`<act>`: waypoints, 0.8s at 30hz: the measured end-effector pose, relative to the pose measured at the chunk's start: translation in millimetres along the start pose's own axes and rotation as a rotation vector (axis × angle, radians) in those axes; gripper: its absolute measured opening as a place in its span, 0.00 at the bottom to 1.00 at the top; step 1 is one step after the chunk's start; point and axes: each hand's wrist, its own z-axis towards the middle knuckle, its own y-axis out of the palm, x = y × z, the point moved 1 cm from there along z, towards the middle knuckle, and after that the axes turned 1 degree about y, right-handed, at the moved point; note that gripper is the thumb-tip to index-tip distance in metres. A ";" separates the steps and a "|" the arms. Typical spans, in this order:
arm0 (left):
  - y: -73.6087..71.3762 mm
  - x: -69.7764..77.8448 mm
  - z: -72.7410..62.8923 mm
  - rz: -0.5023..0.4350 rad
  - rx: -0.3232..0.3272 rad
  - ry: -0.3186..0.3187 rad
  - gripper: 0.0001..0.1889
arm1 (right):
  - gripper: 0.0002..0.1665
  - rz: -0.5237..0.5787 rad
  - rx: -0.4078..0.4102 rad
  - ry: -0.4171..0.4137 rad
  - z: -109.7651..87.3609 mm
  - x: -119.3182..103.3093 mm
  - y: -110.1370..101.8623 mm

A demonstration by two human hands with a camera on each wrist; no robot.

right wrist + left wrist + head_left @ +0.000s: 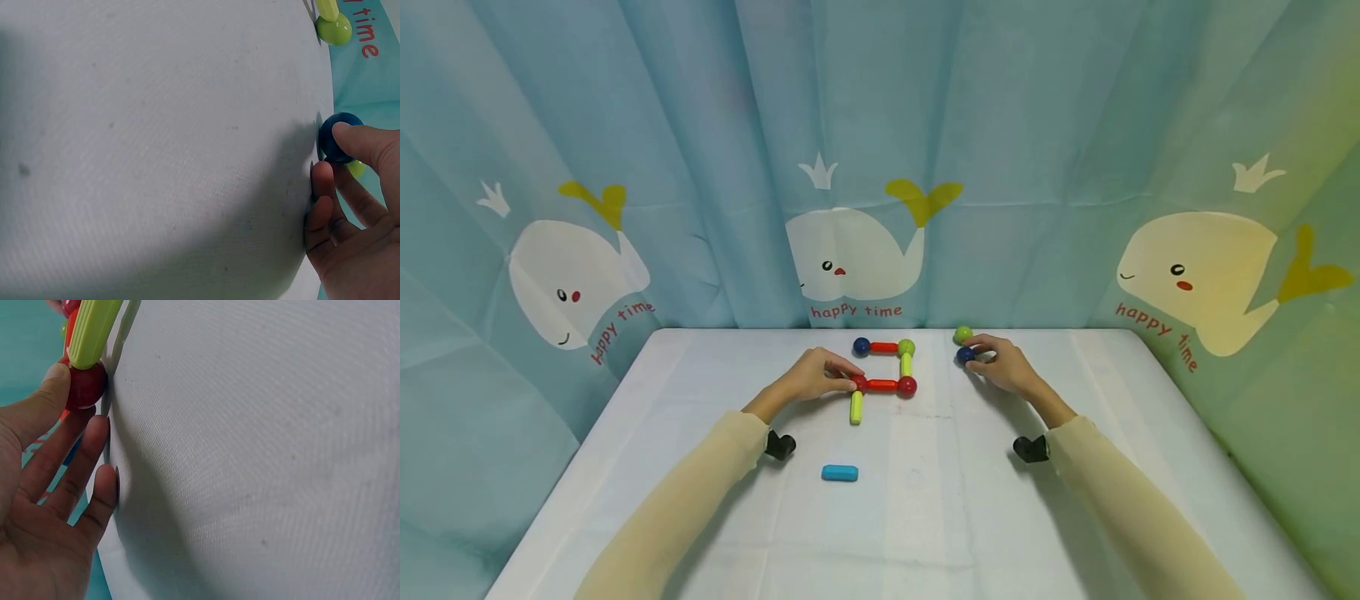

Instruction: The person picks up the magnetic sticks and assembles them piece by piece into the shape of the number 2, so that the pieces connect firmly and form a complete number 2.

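My left hand [811, 377] pinches a red ball [86, 386] between thumb and fingers at the left corner of a joined shape of sticks and balls. From that ball a yellow-green stick [856, 408] points toward me, and a red stick [882, 386] runs right to a second red ball [907, 386]. A yellow-green stick [906, 365] leads back to a green ball [906, 347], then another red stick [883, 347] and a blue ball [861, 347]. Farther right, my right hand [1003, 365] pinches a loose dark blue ball [340, 137] by thumb and fingers.
Just behind the right hand's ball sits a loose green ball [963, 334], near the back edge. A blue stick [839, 473] lies alone on the white table [925, 517], closer to me. A whale-print curtain [1022, 167] hangs behind and along both sides.
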 end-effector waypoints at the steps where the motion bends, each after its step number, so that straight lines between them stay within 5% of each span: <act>1: 0.2 -0.2 0.2 0.000 0.000 0.001 0.13 | 0.21 0.001 -0.001 -0.002 -0.1 0.0 -0.1; 24: 1.3 1.5 0.1 0.021 0.009 0.010 0.13 | 0.17 -0.018 0.006 -0.007 -4.6 -3.7 -3.0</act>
